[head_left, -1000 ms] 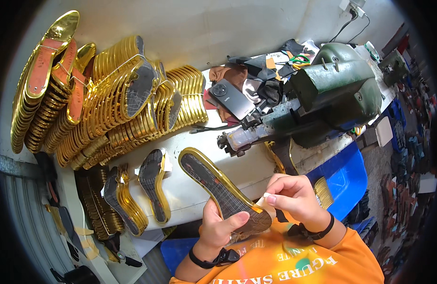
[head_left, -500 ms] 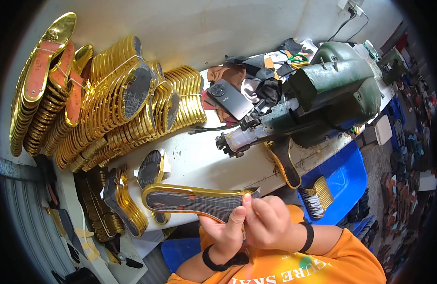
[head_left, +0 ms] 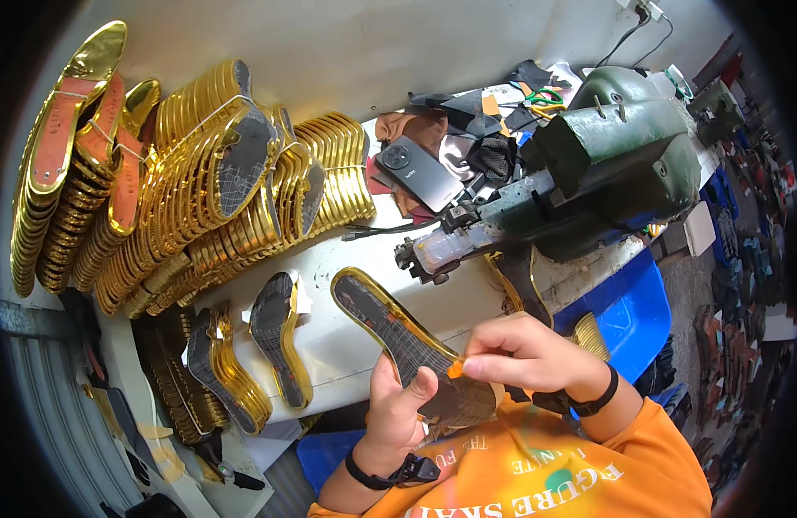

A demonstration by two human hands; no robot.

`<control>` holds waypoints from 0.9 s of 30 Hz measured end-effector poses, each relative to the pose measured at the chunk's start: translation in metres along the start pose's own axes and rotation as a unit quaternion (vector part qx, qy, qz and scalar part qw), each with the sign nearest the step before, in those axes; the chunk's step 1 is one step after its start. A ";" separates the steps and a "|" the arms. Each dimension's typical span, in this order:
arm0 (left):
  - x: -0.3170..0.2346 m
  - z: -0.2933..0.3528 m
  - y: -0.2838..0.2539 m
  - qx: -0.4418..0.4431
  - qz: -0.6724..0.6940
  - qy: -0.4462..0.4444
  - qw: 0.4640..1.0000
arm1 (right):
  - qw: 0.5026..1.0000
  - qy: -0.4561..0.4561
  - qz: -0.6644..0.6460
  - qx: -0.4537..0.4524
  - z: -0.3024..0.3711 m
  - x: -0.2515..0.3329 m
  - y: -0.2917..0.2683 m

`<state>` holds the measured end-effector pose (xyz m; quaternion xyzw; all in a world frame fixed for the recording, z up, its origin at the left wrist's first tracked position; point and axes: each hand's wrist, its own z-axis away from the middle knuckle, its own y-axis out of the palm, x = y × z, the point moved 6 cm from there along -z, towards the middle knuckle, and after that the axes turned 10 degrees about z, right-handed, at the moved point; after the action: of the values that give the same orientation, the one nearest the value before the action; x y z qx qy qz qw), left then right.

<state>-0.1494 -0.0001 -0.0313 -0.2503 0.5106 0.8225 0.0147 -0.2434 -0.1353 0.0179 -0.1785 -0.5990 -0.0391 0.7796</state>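
Observation:
My left hand is closed around the middle of a shoe insole, with the thumb on the near edge and the other fingers hidden below. The insole has a dark, grid-lined face and a shiny gold rim, and it slants from the upper left down toward me. At its right edge my right hand pinches a small orange piece; whether that piece is fixed to the insole I cannot tell. A single gold-edged insole and a small stack of insoles lie to the left on the table.
Tied bundles of gold-edged insoles fill the table's back left. A dark green machine reaches in from the right. Behind its arm lie a phone, fabric scraps and scissors. Below the table's right side stands a blue bin.
The insole has turned from nearly level to a steep slant, its far end swinging up and right. My right hand has moved right, and the orange piece now shows at its fingertips.

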 end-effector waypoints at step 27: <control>-0.113 -0.120 0.048 0.244 -0.610 0.265 0.705 | 0.926 0.129 -0.353 -0.047 -0.023 -0.048 0.007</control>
<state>-0.0164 -0.0988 0.0140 -0.7028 0.4121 0.3803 0.4377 -0.2338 -0.1432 -0.0343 0.0144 -0.5153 -0.3622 0.7766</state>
